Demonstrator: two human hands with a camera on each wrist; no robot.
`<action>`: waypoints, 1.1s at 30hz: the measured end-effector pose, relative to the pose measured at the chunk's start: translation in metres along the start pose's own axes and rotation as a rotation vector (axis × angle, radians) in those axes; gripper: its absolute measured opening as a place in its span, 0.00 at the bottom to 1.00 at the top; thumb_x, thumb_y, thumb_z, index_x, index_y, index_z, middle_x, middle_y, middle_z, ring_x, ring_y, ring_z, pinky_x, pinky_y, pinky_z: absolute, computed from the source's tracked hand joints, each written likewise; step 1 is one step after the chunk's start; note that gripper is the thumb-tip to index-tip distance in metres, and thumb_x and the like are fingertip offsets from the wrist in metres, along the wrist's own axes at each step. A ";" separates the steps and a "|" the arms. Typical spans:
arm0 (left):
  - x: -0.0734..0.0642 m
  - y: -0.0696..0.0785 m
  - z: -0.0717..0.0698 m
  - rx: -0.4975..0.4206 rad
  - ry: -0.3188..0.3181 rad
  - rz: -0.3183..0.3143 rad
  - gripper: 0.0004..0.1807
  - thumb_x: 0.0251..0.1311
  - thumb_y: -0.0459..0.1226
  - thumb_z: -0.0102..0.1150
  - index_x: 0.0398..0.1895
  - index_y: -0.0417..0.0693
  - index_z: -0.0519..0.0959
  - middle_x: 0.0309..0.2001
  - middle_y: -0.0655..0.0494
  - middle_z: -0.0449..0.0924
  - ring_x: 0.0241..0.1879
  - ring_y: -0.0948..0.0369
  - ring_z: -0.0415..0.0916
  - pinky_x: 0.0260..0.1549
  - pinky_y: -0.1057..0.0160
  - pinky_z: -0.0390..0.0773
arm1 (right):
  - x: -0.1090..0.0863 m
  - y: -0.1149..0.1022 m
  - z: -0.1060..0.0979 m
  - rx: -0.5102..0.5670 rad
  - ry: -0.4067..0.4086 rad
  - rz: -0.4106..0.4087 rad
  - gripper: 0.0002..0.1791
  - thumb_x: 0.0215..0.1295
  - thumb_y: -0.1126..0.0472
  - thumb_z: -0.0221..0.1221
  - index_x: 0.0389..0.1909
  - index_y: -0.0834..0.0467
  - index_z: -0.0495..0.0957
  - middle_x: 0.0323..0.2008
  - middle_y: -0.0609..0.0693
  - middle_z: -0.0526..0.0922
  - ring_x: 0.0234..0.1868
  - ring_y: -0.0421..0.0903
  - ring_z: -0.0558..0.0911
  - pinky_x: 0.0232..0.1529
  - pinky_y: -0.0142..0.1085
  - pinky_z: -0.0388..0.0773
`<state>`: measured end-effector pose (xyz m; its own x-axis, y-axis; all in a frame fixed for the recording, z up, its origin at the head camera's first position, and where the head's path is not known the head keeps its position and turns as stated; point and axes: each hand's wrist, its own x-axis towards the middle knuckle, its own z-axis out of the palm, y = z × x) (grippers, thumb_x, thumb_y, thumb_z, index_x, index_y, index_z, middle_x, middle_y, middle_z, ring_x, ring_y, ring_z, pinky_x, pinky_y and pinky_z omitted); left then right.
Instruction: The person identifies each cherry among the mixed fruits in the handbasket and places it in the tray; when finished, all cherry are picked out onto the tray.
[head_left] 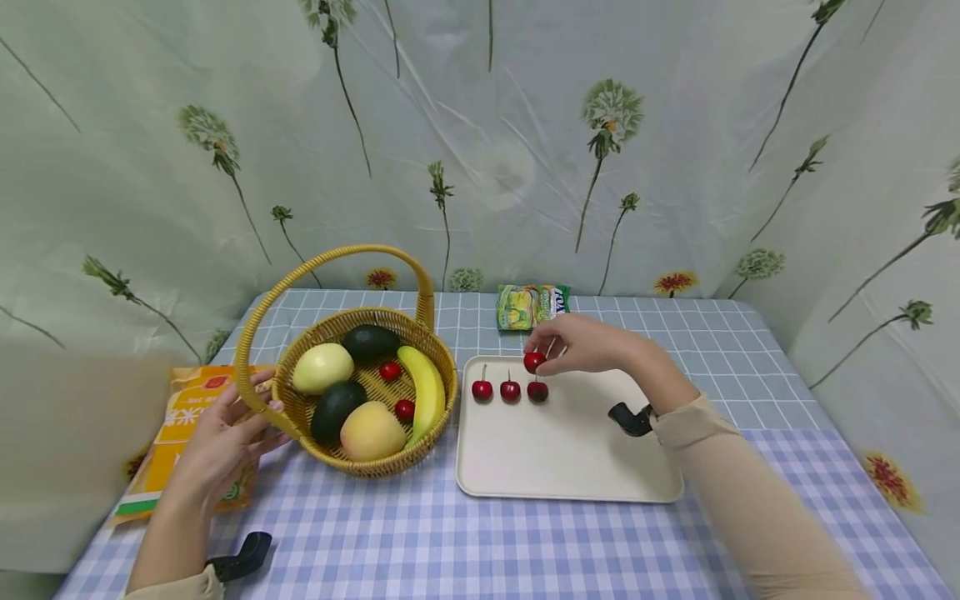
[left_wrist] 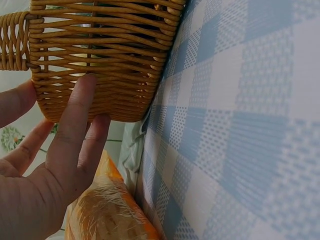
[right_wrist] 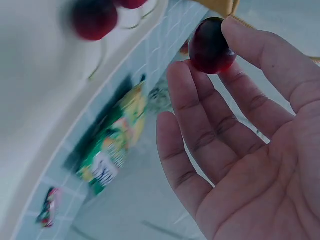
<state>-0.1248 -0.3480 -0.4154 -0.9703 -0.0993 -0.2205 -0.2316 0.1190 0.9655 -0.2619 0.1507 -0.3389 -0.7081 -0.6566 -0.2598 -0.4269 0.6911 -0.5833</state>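
My right hand [head_left: 581, 343] pinches a dark red cherry [right_wrist: 212, 46] between thumb and fingertips, just above the far edge of a cream tray [head_left: 570, 450]. Three cherries with stems, among them a left one [head_left: 482, 390], a middle one [head_left: 510, 391] and a right one [head_left: 537, 392], lie in a row on the tray. At the left, my left hand [head_left: 236, 425] touches the side of a yellow wicker basket [left_wrist: 107, 60] with fingers mostly straight. Inside the basket are a banana [head_left: 424, 392], a peach [head_left: 372, 432], a pale green fruit [head_left: 323, 368], two dark green fruits and two cherries.
An orange package [head_left: 191, 417] lies beyond my left forearm, beside the basket. Behind the tray there is a green and yellow packet [head_left: 528, 307]. A small red wrapped piece [right_wrist: 48, 207] shows in the right wrist view. The basket's tall handle [head_left: 348, 250] arches above it.
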 end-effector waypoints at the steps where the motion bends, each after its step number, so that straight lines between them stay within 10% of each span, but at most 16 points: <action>1: 0.000 0.000 0.000 -0.001 0.002 -0.002 0.40 0.73 0.44 0.67 0.84 0.64 0.61 0.56 0.76 0.74 0.47 0.72 0.85 0.45 0.62 0.91 | -0.003 0.004 0.000 0.005 0.004 0.010 0.16 0.72 0.58 0.69 0.58 0.56 0.85 0.46 0.47 0.89 0.51 0.45 0.86 0.54 0.41 0.86; 33: -0.002 0.000 -0.001 -0.052 -0.012 0.014 0.38 0.75 0.39 0.65 0.83 0.62 0.61 0.52 0.79 0.78 0.46 0.71 0.85 0.43 0.64 0.91 | -0.031 0.072 0.041 0.122 0.071 0.039 0.15 0.66 0.61 0.74 0.51 0.59 0.85 0.44 0.49 0.89 0.44 0.42 0.84 0.51 0.36 0.84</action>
<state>-0.1233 -0.3487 -0.4148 -0.9742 -0.0861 -0.2085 -0.2146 0.0690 0.9743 -0.2480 0.2084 -0.4041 -0.7627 -0.6038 -0.2316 -0.3294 0.6709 -0.6643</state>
